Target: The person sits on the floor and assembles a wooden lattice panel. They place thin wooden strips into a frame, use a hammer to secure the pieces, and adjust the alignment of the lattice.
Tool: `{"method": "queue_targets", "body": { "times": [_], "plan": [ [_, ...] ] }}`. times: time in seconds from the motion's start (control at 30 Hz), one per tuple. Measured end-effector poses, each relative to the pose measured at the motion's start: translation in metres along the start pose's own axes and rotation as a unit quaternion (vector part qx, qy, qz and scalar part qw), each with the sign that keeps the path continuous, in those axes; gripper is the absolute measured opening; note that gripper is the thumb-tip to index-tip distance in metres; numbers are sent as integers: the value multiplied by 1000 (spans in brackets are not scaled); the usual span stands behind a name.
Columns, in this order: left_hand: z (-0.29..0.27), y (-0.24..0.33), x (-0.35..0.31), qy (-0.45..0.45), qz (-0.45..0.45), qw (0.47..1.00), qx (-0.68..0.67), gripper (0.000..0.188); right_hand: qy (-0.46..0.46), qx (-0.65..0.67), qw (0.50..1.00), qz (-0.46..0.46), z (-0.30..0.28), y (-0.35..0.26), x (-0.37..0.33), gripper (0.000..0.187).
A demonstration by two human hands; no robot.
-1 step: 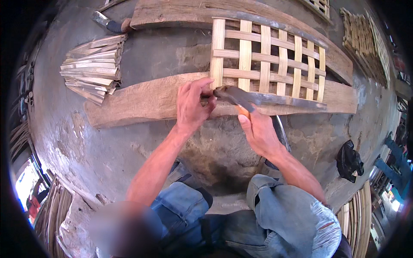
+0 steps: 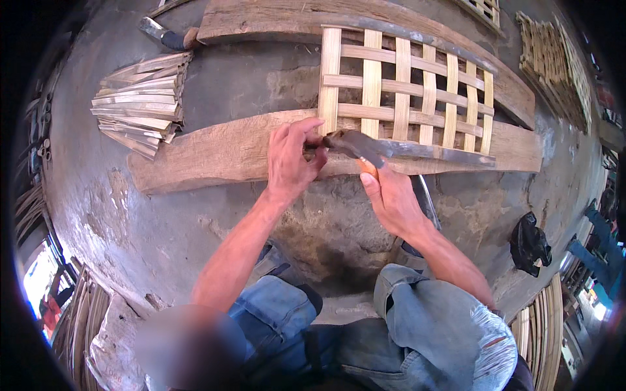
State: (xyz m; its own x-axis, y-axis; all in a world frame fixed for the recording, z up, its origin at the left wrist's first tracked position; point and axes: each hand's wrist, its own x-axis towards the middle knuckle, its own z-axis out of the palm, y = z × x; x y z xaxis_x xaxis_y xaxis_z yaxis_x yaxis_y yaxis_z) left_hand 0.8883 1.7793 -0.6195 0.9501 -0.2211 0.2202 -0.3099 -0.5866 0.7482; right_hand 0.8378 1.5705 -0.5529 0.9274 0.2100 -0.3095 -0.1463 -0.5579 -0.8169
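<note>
A woven lattice panel of pale flat strips (image 2: 372, 85) lies across two long wooden boards, with darker rails along its far and near edges. At the panel's near left corner, my left hand (image 2: 292, 156) is closed, thumb and fingertips pinched together. What they pinch is hidden between the fingers and the tool. My right hand (image 2: 396, 199) grips a hammer (image 2: 357, 144) by its orange-brown handle. The hammer's dark head rests over the near rail (image 2: 443, 154), right beside my left fingertips. The near board (image 2: 215, 153) lies beneath both.
A fan of split strips (image 2: 147, 94) lies on the left. Beyond it is a tool with a dark grip (image 2: 171, 39). The far board (image 2: 261, 21) runs behind the panel. Stacked slats (image 2: 551, 65) stand far right, a black bag (image 2: 529, 244) nearer. A shiny metal edge (image 2: 429, 203) shows beside my right wrist.
The hammer head has tilted very slightly near my left fingertips. My hands and the panel stay in place.
</note>
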Motion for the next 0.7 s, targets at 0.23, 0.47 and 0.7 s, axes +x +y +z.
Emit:
{"method": "queue_targets", "body": {
  "times": [0.23,0.47,0.7],
  "plan": [
    [-2,-2,-1,-9,-9,1000,6,58,6,-6,1000,-7,5,6,0,34],
    [4,-5,5,12,1,1000,-1,53,0,-13,1000,8,3,13,9,38],
    [-1,-5,3,5,-13,1000,-18,57,159,-62,982,76,-33,29,8,46]
  ]
}}
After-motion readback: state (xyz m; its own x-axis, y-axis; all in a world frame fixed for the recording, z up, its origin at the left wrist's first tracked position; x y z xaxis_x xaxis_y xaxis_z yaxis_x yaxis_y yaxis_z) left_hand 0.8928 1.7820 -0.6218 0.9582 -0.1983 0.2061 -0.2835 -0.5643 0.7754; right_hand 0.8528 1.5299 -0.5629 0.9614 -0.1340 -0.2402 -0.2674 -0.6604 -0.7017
